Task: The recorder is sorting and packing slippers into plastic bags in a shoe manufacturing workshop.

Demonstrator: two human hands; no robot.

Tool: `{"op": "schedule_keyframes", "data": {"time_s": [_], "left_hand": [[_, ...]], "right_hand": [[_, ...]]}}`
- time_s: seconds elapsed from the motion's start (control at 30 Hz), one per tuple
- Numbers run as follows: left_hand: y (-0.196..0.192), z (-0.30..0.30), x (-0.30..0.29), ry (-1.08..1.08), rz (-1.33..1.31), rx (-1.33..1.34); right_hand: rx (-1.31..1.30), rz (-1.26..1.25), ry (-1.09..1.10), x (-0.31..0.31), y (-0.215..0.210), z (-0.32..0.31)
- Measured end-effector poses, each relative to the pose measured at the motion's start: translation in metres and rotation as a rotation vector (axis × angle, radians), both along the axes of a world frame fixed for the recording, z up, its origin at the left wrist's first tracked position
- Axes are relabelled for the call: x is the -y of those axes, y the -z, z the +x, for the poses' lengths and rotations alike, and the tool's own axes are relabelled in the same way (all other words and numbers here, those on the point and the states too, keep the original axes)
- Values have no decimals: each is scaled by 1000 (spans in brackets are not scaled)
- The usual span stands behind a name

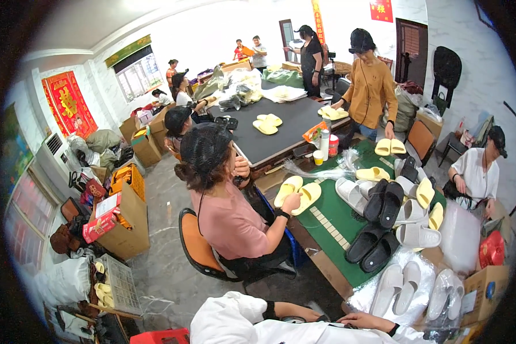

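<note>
At the lower edge, my two hands are close together over my white clothing. Motion smears my left hand, its fingers do not show clearly, and the forearm wears a black band. My right hand, with a black wristband, has its fingers stretched toward the left; I see nothing held in it. Nearest to it, a pair of grey slippers rests on clear plastic wrapping. Another grey pair is right of them. Farther up the table lie black slippers and more grey slippers.
Close on the left, a seated person in pink holds yellow slippers at the green-topped table. A standing person in orange handles more yellow slippers. A cardboard box and red bag stand at the right.
</note>
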State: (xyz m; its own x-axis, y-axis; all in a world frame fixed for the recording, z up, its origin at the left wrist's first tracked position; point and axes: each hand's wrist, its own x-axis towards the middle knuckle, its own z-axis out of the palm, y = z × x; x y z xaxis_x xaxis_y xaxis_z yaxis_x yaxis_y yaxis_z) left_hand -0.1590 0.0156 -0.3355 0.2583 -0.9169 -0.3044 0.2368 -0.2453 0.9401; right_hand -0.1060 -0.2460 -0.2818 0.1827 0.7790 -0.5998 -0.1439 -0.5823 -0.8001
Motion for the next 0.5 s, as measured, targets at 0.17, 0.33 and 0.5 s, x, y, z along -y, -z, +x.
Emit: {"op": "schedule_keyframes", "data": {"time_s": [0.17, 0.33, 0.5], "left_hand": [[-17, 10, 21, -114, -88, -5], [-2, 10, 27, -241, 5, 349], [-16, 18, 35, -225, -250, 315]], "right_hand": [[98, -116, -44, -20, -44, -3], [129, -74, 24, -13, -37, -5], [63, -61, 145, 15, -1, -11]]}}
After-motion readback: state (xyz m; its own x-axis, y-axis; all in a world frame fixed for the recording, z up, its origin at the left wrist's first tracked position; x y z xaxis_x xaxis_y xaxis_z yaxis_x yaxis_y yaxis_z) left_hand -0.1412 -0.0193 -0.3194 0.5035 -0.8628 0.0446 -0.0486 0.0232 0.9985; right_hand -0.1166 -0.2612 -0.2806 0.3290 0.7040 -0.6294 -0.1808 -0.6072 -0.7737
